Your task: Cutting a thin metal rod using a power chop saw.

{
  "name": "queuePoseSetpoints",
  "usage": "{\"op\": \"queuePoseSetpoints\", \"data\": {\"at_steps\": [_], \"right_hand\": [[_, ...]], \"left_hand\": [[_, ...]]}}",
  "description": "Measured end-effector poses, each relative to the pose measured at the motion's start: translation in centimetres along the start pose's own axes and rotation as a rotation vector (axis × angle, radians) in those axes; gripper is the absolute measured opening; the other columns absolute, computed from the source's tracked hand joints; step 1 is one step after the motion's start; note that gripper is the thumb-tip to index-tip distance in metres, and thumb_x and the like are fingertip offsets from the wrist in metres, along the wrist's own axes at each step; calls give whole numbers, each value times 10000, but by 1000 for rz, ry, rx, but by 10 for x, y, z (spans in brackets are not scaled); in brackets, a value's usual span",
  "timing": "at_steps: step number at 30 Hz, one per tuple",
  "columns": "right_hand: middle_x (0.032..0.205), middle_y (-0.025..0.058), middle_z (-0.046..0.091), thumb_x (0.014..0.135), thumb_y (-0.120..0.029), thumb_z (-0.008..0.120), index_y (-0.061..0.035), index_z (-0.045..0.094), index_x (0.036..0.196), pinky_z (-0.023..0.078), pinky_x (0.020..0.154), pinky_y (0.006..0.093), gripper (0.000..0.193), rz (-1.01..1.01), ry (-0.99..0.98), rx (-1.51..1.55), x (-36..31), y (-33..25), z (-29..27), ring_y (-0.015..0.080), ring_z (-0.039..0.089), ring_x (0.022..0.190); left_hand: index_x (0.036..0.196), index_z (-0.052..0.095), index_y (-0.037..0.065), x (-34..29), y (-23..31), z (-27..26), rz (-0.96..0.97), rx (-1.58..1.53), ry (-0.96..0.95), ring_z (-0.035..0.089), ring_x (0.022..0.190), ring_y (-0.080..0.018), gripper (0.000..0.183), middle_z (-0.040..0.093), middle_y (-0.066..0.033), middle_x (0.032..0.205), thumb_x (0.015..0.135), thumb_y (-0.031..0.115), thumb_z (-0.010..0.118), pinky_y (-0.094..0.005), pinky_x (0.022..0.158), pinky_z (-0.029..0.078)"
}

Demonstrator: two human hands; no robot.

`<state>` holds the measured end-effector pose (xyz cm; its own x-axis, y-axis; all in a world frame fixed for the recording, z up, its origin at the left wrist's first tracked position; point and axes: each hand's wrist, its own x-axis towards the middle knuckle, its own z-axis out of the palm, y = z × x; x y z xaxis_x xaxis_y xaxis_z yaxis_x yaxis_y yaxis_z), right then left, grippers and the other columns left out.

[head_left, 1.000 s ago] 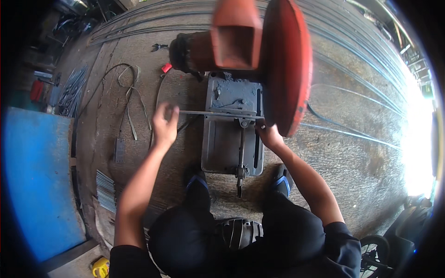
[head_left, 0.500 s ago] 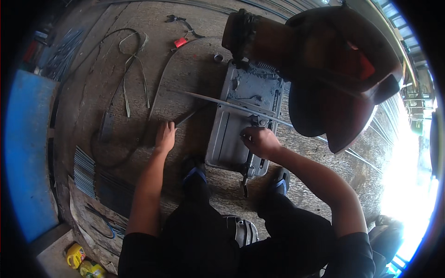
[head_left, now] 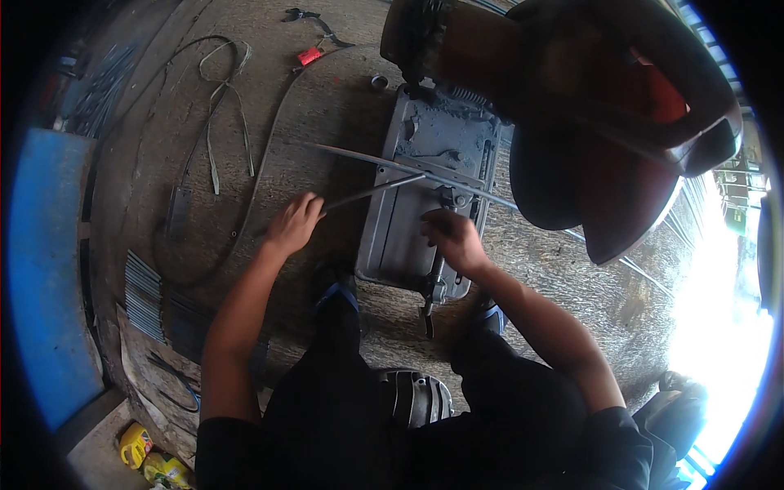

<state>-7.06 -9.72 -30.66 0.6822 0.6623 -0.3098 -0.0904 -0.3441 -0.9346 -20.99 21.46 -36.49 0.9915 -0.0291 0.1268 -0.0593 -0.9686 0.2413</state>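
Note:
My left hand (head_left: 296, 222) is closed around a dark metal rod (head_left: 371, 191). The rod's bright end lies over the grey base (head_left: 392, 245) of a cut-off saw, close to a longer metal rod (head_left: 347, 155) that crosses the base and runs under the saw head. My right hand (head_left: 456, 242) is curled above the screw (head_left: 438, 269) of the saw's vise, just below the vise jaw (head_left: 451, 197). Whatever its fingers hold, if anything, is hidden. The raised saw head (head_left: 572, 98) with its dark guard hangs over the base's far right.
A wrench (head_left: 438, 155) lies on the base's far part, among dark filings. Pliers (head_left: 300, 15), a red object (head_left: 309, 55), a metal ring (head_left: 379, 82) and cords (head_left: 237, 98) lie beyond. Short rods (head_left: 144, 298) are lined up at left, beside a blue panel (head_left: 53, 269).
My left hand has risen slightly, and the rod's end has swung from the floor side onto the saw base. My right hand has shifted slightly away from the vise jaw.

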Motion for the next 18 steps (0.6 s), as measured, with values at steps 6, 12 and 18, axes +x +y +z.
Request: {"op": "queuePoseSetpoints", "data": {"at_steps": [6,12,18], "right_hand": [[824,91,669,872,-103,582,36,635,1014,488,609,260,206,79,385,92,-20,35,-52,127,608,663],[823,65,627,866,-102,615,-3,623,995,426,526,246,163,313,629,375,-19,67,-81,111,558,639],[877,42,576,913,-233,573,-63,550,996,406,517,244,191,437,622,789,-10,113,-123,123,498,636]], "left_hand": [[1000,536,83,67,-4,22,300,144,39,529,942,-263,183,516,-77,959,869,200,589,-406,816,458],[995,567,96,71,29,48,-82,63,255,521,969,-281,227,552,-75,991,844,251,638,-443,817,413],[1151,512,-3,62,47,82,-1196,-1222,692,547,1007,-308,385,567,-127,1032,901,263,634,-434,917,423]]}}
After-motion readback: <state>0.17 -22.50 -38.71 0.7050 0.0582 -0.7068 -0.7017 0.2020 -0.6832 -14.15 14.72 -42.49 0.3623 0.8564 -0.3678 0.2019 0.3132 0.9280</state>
